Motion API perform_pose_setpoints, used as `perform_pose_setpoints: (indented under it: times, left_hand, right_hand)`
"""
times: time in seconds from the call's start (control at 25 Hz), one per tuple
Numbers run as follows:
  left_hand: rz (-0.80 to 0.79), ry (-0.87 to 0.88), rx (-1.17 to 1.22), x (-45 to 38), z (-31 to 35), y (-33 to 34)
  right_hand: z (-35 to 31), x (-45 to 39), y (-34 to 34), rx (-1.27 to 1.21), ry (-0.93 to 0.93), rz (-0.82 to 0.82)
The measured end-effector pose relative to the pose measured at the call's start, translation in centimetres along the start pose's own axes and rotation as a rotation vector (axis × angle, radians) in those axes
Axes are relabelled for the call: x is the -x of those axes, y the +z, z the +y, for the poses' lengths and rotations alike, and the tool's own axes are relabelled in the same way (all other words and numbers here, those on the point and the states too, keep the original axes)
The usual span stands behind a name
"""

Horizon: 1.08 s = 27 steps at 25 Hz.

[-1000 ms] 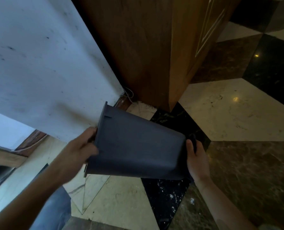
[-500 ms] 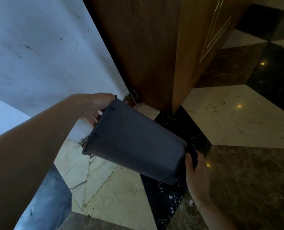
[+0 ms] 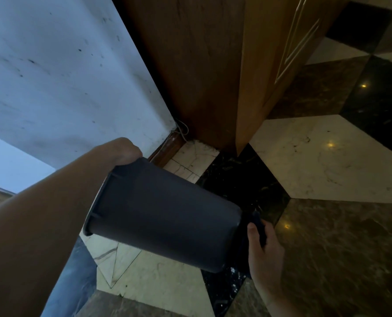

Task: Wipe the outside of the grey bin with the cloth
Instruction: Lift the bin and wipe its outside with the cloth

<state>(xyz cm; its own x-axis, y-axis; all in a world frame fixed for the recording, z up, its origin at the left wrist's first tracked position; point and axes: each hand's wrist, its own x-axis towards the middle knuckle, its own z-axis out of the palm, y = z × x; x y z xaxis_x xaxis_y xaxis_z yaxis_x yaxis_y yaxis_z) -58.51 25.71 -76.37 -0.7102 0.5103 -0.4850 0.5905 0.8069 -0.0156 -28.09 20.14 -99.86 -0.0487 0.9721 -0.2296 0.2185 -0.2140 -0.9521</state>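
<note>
Bin (image 3: 165, 216) lifted off floor (image 3: 327, 156), tipped sideways. Left hand (image 3: 127, 151) grip clenched on rim; right hand (image 3: 264, 245) grip grasping cloth (image 3: 259, 224) against bin base. Wiping underway; how much side wall remains unwiped cannot be judged.

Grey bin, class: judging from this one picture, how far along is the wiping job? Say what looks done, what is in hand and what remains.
Done: the grey bin is lifted off the floor and tipped sideways, the left hand gripping its rim. In hand: the right hand presses a dark cloth at its base. Left: the broad side wall; whether any of it is already wiped cannot be told.
</note>
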Motion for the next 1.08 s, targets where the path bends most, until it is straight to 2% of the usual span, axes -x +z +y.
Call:
perform_pose_setpoints:
  times: [0.2,0.32,0.4,0.6,0.72,0.8,0.88,0.96,1.08]
  left_hand:
    - [-0.168,-0.033,0.344,1.5,-0.2,0.0]
    - [-0.087,0.121,0.173,3.0,0.2,1.4]
    - [-0.053,0.239,0.170,4.3,0.3,2.0]
    - [0.110,0.464,0.007,7.8,0.6,4.1]
    - [0.225,0.484,0.071,10.0,0.6,6.5]
    - [0.261,0.463,0.159,11.7,0.6,8.3]
    - [0.278,0.449,0.231,13.0,0.8,10.0]
    - [0.264,0.443,0.299,13.6,1.1,11.3]
    - [0.177,0.386,0.429,14.0,1.3,12.1]
  right_hand:
    - [-0.6,-0.6,-0.3,-0.095,0.026,-0.020]
    - [-0.7,-0.3,0.0,-0.121,0.045,-0.108]
    - [-0.8,0.0,0.3,-0.150,0.082,-0.128]
    - [-2.9,-0.6,-0.4,-0.367,0.156,-0.012]
    - [-6.1,-1.1,-1.2,-0.562,0.165,0.044]
    - [-8.2,-0.7,-1.2,-0.610,0.087,0.064]
    - [-10.9,0.0,-0.3,-0.566,-0.073,0.066]
    - [-13.5,0.4,1.1,-0.434,-0.260,0.048]
    - [-14.8,1.2,3.1,-0.209,-0.466,-0.100]
